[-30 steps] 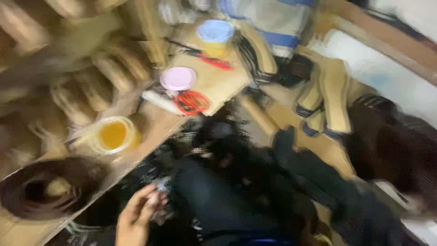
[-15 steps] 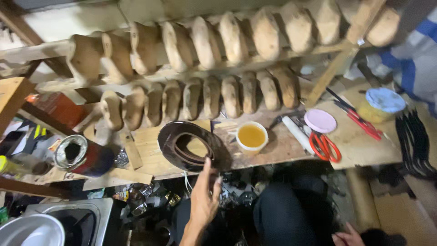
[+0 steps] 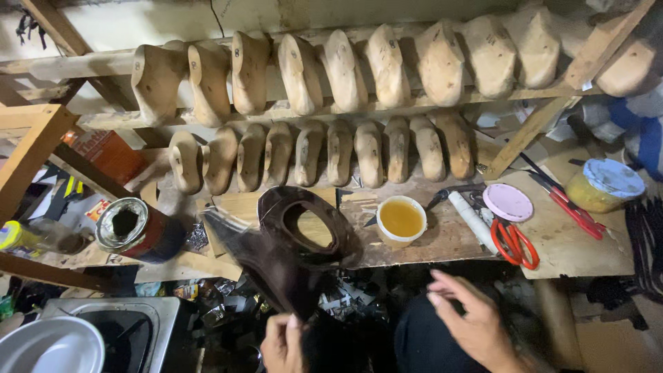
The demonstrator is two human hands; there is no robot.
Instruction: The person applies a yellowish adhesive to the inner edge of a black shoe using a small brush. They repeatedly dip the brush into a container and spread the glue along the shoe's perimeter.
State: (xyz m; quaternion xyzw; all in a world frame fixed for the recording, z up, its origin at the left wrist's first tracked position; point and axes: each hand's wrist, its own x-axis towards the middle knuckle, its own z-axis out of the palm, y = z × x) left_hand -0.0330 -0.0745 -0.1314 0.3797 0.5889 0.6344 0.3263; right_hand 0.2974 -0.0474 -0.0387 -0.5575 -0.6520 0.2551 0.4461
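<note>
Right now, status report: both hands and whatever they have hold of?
Left hand gripping dark brown leather shoe upper, lifted off wooden bench. Right hand open, empty. Cup of yellow glue close beside upper.

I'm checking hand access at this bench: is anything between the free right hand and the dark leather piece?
Nothing visible. The right hand hangs open below the bench edge, and the gap across to the dark leather shoe upper, already gripped by the left hand, holds only floor clutter underneath.
</note>
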